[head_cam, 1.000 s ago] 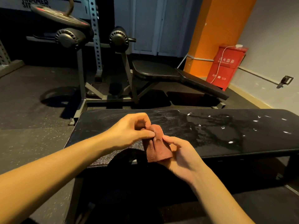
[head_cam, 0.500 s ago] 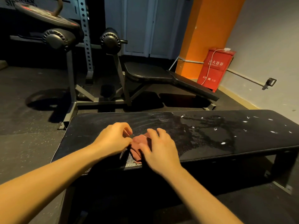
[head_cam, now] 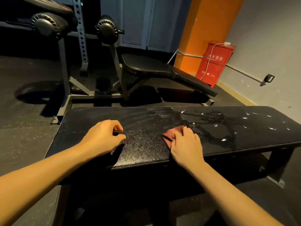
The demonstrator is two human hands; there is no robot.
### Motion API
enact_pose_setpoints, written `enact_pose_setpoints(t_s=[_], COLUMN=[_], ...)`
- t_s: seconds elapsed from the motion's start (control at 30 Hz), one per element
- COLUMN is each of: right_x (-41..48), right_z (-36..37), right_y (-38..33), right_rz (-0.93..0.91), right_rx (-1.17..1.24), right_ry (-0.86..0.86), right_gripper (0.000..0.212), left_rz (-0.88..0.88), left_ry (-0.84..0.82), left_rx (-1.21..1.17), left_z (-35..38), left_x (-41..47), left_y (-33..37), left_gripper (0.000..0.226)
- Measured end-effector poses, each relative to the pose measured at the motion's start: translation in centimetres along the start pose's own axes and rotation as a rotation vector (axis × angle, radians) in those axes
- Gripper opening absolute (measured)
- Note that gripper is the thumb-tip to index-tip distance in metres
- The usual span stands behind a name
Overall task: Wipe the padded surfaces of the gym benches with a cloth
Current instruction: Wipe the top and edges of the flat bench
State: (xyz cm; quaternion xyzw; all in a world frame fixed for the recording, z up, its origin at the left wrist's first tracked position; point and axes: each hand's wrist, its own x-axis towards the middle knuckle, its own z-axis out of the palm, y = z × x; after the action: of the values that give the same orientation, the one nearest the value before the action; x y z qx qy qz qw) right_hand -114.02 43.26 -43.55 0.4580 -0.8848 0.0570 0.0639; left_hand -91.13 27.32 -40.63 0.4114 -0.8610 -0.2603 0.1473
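A flat black padded bench [head_cam: 143, 118] runs across the view in front of me. Its right half is wet, with droplets and a dark smear. A small reddish-brown cloth [head_cam: 171, 132] lies on the pad near the middle, and my right hand [head_cam: 187, 144] presses flat on it, covering most of it. My left hand [head_cam: 104, 136] hovers over the pad's left part, fingers loosely curled and holding nothing. A second black bench [head_cam: 156, 67], sloping down to the right, stands behind.
Two ribbed black roller pads [head_cam: 106, 29] sit on a grey steel frame [head_cam: 65, 70] behind the near bench. A red fire-extinguisher box [head_cam: 213, 62] stands by the orange pillar [head_cam: 206, 26] at right. Dark rubber flooring surrounds the benches.
Both hands held the cloth together near the pad's front edge. Now my right hand has slid it to the right alone, and my left hand has let go and drawn left.
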Motion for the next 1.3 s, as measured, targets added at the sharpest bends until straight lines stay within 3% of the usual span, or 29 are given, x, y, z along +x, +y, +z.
enact_pose_setpoints(t_s=[0.1, 0.23, 0.3, 0.37, 0.5, 0.67, 0.77, 0.87, 0.93, 1.0, 1.07, 1.13, 1.2, 1.27, 1.3], right_x=[-0.1, -3.5, -3.4, -1.1, 7.1, 15.6, 10.8, 6.5, 9.1, 13.5, 14.9, 11.9, 6.8, 3.9, 4.3], right_z=[0.5, 1.0, 1.4, 2.0, 3.4, 3.3, 3.0, 2.3, 2.3, 2.8, 2.8, 2.7, 2.0, 1.0, 1.1], right_y=[-2.9, -8.7, -7.6, -4.7, -0.1, -4.3, -10.1, -7.8, -3.6, -0.6, -2.8, -7.6, -9.9, -7.9, -6.2], right_rz=[0.051, -0.194, -0.293, -0.362, -0.354, -0.275, -0.531, -0.815, -0.734, -0.443, -0.279, -0.385, -0.665, -0.873, -0.885], right_rx=[0.104, 0.096, 0.059, 0.112, 0.06, 0.154, 0.22, 0.258, 0.189, 0.156, 0.152, 0.149, 0.229, 0.262, 0.243], right_ry=[0.031, 0.061, 0.07, 0.109, 0.075, 0.002, 0.006, -0.049, -0.012, 0.022, 0.028, 0.035, 0.007, -0.05, -0.048], right_gripper=[0.049, 0.063, 0.05, 0.03, 0.028, 0.034, 0.038, 0.033, 0.033, 0.044, 0.054, 0.044, 0.035, 0.033, 0.033], left_rz=[0.013, 0.016, 0.039, 0.081, 0.13, 0.114, 0.077, 0.033, 0.029, 0.047, 0.058, 0.049, 0.032, 0.013, 0.007], left_ry=[0.003, 0.047, 0.057, 0.052, 0.054, 0.08, 0.126, 0.102, 0.066, 0.05, 0.051, 0.052, 0.041, 0.013, 0.0], left_rx=[0.024, 0.046, 0.086, 0.15, 0.256, 0.292, 0.291, 0.282, 0.28, 0.301, 0.332, 0.344, 0.336, 0.314, 0.299], left_z=[0.4, 0.8, 1.1, 1.3, 1.4, 1.1, 0.2, -0.6, -0.9, -1.0, -1.0, -1.3, -1.7, -2.1, -2.2], left_x=[0.1, 0.7, 0.9, 1.0, 0.9, 1.0, 1.1, 1.2, 0.9, 0.4, -0.2, -0.6, -0.7, -0.6, -0.5], left_y=[0.2, 0.6, 0.5, 0.3, 0.0, -0.9, -1.8, -2.4, -2.6, -2.8, -3.0, -3.2, -3.3, -3.5, -3.4], left_gripper=[0.01, 0.012, 0.013, 0.017, 0.035, 0.043, 0.047, 0.048, 0.049, 0.054, 0.059, 0.064, 0.076, 0.084, 0.08])
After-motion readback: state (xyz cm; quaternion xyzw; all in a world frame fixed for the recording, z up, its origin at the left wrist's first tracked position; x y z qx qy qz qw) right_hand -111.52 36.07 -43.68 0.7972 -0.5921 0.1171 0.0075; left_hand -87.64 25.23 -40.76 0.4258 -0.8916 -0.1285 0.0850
